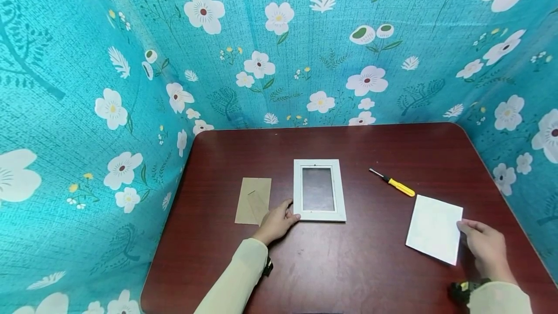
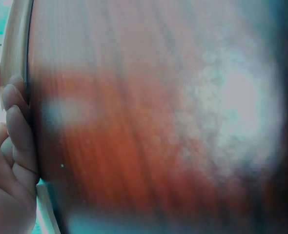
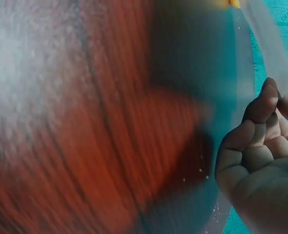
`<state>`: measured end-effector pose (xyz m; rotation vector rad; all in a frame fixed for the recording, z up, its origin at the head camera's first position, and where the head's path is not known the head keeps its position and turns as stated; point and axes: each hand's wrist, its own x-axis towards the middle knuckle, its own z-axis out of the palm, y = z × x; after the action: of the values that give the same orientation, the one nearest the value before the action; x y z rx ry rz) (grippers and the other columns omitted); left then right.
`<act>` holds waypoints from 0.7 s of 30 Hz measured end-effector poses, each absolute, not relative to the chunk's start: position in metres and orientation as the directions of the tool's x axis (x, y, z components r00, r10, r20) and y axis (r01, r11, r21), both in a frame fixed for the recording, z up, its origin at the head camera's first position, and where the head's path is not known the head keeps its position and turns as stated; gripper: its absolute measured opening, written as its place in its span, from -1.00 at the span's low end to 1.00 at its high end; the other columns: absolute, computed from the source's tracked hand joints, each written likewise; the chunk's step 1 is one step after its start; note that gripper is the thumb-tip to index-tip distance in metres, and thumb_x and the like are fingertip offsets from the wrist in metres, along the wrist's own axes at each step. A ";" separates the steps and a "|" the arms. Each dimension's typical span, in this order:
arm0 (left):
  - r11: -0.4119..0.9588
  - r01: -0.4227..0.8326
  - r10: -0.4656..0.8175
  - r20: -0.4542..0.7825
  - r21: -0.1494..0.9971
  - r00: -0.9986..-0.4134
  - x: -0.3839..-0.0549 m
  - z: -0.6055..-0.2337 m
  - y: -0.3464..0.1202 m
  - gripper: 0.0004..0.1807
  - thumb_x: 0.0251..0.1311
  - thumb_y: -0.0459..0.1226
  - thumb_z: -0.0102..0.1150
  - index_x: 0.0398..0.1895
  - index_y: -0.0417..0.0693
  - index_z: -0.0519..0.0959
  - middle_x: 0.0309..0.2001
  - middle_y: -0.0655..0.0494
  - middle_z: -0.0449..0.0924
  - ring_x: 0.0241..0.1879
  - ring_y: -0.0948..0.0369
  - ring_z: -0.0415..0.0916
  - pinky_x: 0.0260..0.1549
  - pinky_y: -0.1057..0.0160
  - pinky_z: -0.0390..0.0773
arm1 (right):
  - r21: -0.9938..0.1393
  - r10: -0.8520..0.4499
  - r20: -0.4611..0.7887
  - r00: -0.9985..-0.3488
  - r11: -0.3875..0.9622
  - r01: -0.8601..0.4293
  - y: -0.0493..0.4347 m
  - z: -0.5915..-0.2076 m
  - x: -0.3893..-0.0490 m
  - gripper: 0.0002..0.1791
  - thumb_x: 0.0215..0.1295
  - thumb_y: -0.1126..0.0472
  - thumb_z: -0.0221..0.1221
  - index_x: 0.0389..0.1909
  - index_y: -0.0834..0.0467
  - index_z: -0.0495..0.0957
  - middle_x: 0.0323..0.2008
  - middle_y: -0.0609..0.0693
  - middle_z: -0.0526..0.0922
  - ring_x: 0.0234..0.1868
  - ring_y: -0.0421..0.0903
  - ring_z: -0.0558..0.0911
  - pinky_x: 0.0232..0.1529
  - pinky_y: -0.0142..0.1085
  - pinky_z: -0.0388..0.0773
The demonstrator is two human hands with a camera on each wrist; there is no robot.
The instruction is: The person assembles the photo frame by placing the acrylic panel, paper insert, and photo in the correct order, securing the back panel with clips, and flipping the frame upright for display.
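A white picture frame [image 1: 320, 215] lies on the dark red table, its middle showing a greyish pane. My left hand [image 1: 277, 222] grips the frame's lower left corner, thumb on top and fingers along the side. In the left wrist view, the fingers [image 2: 21, 131] meet the frame's edge [image 2: 16, 44]. On the right, my right hand [image 1: 486, 246] pinches a white rectangular sheet [image 1: 434, 229] by its right edge. The right wrist view shows the sheet [image 3: 268, 41] edge-on between thumb and fingertips, raised off the table.
A brown backing board [image 1: 244, 197] with a stand leg lies left of the frame, partly behind my left hand. A yellow-handled screwdriver [image 1: 401, 187] lies between the frame and the sheet. Flowered blue cloth [image 1: 279, 86] hangs around the table [image 1: 348, 265].
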<state>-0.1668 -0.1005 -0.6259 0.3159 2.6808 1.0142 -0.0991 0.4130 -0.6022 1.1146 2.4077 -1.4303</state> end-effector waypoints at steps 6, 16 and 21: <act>0.730 0.117 0.289 -0.150 0.673 -0.945 -0.167 -0.626 -0.100 -0.35 0.28 0.03 0.20 0.34 -0.08 0.37 -0.51 0.39 0.45 -0.54 0.39 0.39 -0.39 0.27 0.42 | -0.713 0.534 -0.451 -0.715 0.266 0.648 0.407 -0.601 -0.102 -0.35 0.42 -0.03 0.07 0.28 0.42 0.34 -0.07 0.27 0.51 -0.31 -0.10 0.49 -0.50 -0.28 0.50; 0.731 0.111 0.286 -0.156 0.673 -0.945 -0.167 -0.625 -0.100 -0.34 0.27 0.03 0.21 0.34 -0.10 0.37 -0.51 0.38 0.45 -0.54 0.38 0.38 -0.40 0.27 0.42 | -0.755 0.536 -0.420 -0.733 0.242 0.609 0.394 -0.602 -0.105 -0.36 0.41 -0.03 0.09 0.27 0.40 0.36 -0.33 -0.11 0.54 -0.35 -0.19 0.49 -0.49 -0.32 0.51; 0.735 0.108 0.281 -0.155 0.669 -0.947 -0.166 -0.626 -0.100 -0.34 0.27 0.03 0.21 0.34 -0.10 0.37 -0.51 0.36 0.44 -0.54 0.38 0.38 -0.40 0.27 0.42 | -0.767 0.521 -0.407 -0.751 0.252 0.590 0.388 -0.603 -0.108 -0.36 0.41 -0.05 0.07 0.27 0.39 0.37 -0.32 -0.09 0.53 -0.33 -0.12 0.47 -0.47 -0.27 0.50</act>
<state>-0.1660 -0.0996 -0.6256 0.3071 2.6915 1.0159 -0.1081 0.3882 -0.6029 1.0799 2.4295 -1.5392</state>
